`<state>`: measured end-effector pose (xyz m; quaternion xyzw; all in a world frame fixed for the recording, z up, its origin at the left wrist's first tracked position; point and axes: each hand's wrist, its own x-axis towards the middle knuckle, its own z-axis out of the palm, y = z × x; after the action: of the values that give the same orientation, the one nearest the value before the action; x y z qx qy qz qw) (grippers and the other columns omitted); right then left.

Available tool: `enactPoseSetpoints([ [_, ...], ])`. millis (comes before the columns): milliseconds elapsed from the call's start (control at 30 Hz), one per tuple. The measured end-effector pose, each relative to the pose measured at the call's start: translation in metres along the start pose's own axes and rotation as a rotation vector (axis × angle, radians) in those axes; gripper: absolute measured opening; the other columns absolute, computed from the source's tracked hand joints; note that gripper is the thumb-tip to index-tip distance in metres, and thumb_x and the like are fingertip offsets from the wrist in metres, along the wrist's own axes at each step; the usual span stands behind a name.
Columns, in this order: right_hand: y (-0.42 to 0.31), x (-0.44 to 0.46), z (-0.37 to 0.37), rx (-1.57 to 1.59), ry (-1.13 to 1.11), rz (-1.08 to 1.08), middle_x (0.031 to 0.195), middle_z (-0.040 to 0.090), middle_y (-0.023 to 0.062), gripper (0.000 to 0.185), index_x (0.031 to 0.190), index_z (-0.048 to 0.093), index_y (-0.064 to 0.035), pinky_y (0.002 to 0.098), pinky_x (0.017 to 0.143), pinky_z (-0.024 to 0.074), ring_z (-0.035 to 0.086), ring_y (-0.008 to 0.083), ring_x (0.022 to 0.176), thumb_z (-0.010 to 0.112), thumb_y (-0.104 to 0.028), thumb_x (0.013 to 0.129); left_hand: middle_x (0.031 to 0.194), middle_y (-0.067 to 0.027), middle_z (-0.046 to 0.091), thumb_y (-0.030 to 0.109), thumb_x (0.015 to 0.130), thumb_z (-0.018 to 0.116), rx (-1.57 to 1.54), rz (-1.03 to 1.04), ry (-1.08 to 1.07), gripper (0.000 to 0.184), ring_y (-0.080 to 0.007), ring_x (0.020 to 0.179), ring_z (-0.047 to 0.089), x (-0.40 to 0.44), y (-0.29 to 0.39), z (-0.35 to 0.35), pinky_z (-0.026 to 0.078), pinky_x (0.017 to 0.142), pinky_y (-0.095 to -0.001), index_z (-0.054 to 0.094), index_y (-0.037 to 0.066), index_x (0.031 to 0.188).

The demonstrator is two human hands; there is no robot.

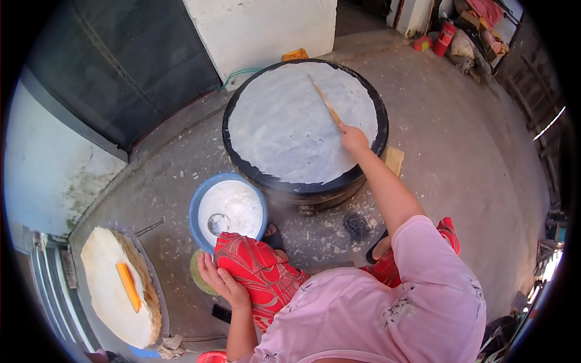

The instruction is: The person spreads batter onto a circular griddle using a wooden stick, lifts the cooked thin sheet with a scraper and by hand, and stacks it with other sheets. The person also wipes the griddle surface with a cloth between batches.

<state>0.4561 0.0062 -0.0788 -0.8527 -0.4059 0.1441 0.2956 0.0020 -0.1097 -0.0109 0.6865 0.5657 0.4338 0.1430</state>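
A thin wooden spatula [327, 103] is gripped in my right hand [354, 140], its far end lying over the pale batter sheet [290, 121]. That sheet covers most of a large round black griddle [379, 115], leaving a dark rim around it. My left hand [223, 284] holds nothing; its fingers are stretched out beside my knee in red patterned trousers [257, 266]. Close to that hand stands a blue bucket [195, 212] of white batter [239, 202], with a round metal ladle [218, 224] partly sunk in it. A greenish round object [200, 275] shows beneath the bucket's edge.
At the left, a stack of thin round flatbreads [106, 284] carries an orange-yellow strip [128, 287]. A dark scouring pad [356, 225] lies on the floor by my foot. A phone-like black object [221, 313] is below my left hand. A red cylinder [444, 39] stands far right.
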Motion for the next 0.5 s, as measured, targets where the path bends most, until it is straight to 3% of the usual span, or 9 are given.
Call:
enactPoseSetpoints([
  [67, -0.003, -0.006, 0.001, -0.156, -0.03, 0.028, 0.1, 0.062, 0.0162, 0.032, 0.116, 0.055, -0.0131, 0.0338, 0.075, 0.0452, 0.06, 0.0286, 0.091, 0.042, -0.023, 0.089, 0.131, -0.0211, 0.034, 0.025, 0.094, 0.029, 0.0, 0.004, -0.001, 0.044, -0.0337, 0.122, 0.032, 0.001, 0.002, -0.001, 0.022, 0.101, -0.0412, 0.04, -0.007, 0.123],
  [167, -0.003, -0.014, -0.006, 0.062, -0.028, -0.081, 0.098, 0.062, 0.0171, 0.033, 0.116, 0.056, -0.0186, 0.0372, 0.078, 0.0454, 0.058, 0.0342, 0.091, 0.043, -0.023, 0.086, 0.13, -0.0208, 0.034, 0.025, 0.094, 0.029, 0.01, -0.007, -0.001, 0.044, -0.0333, 0.121, 0.032, 0.001, 0.004, -0.001, 0.022, 0.101, -0.0407, 0.04, -0.006, 0.122],
  [233, -0.018, -0.028, -0.04, 0.498, -0.176, 0.49, 0.099, 0.062, 0.0165, 0.034, 0.117, 0.055, -0.0181, 0.0354, 0.077, 0.0459, 0.06, 0.0306, 0.089, 0.044, -0.021, 0.085, 0.13, -0.0205, 0.034, 0.026, 0.094, 0.029, 0.02, -0.007, -0.008, 0.044, -0.0331, 0.121, 0.032, 0.001, 0.004, -0.001, 0.023, 0.101, -0.0402, 0.04, -0.007, 0.122],
  [267, -0.006, -0.027, -0.035, 0.497, -0.173, 0.493, 0.099, 0.062, 0.0165, 0.034, 0.117, 0.055, -0.0181, 0.0354, 0.077, 0.0459, 0.06, 0.0306, 0.089, 0.044, -0.021, 0.085, 0.13, -0.0205, 0.034, 0.026, 0.094, 0.029, 0.017, -0.005, -0.012, 0.044, -0.0331, 0.121, 0.032, 0.0, 0.005, 0.0, 0.023, 0.101, -0.0402, 0.04, -0.007, 0.122],
  [333, 0.027, -0.032, -0.017, 0.074, 0.037, 0.026, 0.099, 0.063, 0.015, 0.034, 0.119, 0.054, -0.0156, 0.0318, 0.073, 0.0467, 0.062, 0.0231, 0.082, 0.045, -0.019, 0.086, 0.13, -0.0209, 0.033, 0.026, 0.094, 0.029, 0.024, -0.006, -0.014, 0.045, -0.0331, 0.121, 0.032, 0.001, 0.005, -0.001, 0.023, 0.101, -0.0402, 0.04, -0.007, 0.122],
  [367, 0.028, -0.04, -0.013, 0.075, 0.045, 0.029, 0.099, 0.063, 0.015, 0.034, 0.119, 0.054, -0.0156, 0.0318, 0.073, 0.0467, 0.062, 0.0231, 0.082, 0.045, -0.019, 0.086, 0.13, -0.0209, 0.033, 0.026, 0.094, 0.029, 0.019, 0.001, -0.016, 0.045, -0.0331, 0.121, 0.032, 0.002, 0.004, 0.0, 0.023, 0.101, -0.0402, 0.04, -0.007, 0.122],
  [433, 0.031, -0.057, -0.004, 0.277, -0.184, -0.125, 0.081, 0.061, -0.0003, 0.034, 0.121, 0.053, -0.0157, 0.0258, 0.062, 0.0453, 0.055, 0.0128, 0.062, 0.044, -0.018, 0.089, 0.13, -0.0216, 0.033, 0.026, 0.095, 0.029, 0.016, 0.004, -0.013, 0.045, -0.0333, 0.121, 0.032, 0.001, 0.002, 0.001, 0.024, 0.101, -0.0404, 0.039, -0.008, 0.122],
  [467, 0.033, -0.058, -0.007, 0.278, -0.178, -0.121, 0.081, 0.061, -0.0003, 0.034, 0.121, 0.053, -0.0157, 0.0258, 0.062, 0.0453, 0.055, 0.0128, 0.062, 0.044, -0.018, 0.089, 0.13, -0.0216, 0.033, 0.026, 0.095, 0.029, 0.012, 0.009, -0.017, 0.045, -0.0333, 0.121, 0.032, 0.002, 0.003, 0.002, 0.024, 0.101, -0.0404, 0.039, -0.008, 0.122],
  [500, 0.036, -0.058, -0.01, 0.333, -0.082, -0.074, 0.088, 0.062, 0.0029, 0.034, 0.121, 0.052, -0.015, 0.0272, 0.067, 0.0452, 0.056, 0.0151, 0.072, 0.044, -0.017, 0.089, 0.13, -0.0219, 0.033, 0.026, 0.095, 0.028, 0.001, 0.01, -0.013, 0.045, -0.0335, 0.121, 0.032, 0.002, 0.004, 0.002, 0.024, 0.101, -0.0407, 0.039, -0.008, 0.122],
])
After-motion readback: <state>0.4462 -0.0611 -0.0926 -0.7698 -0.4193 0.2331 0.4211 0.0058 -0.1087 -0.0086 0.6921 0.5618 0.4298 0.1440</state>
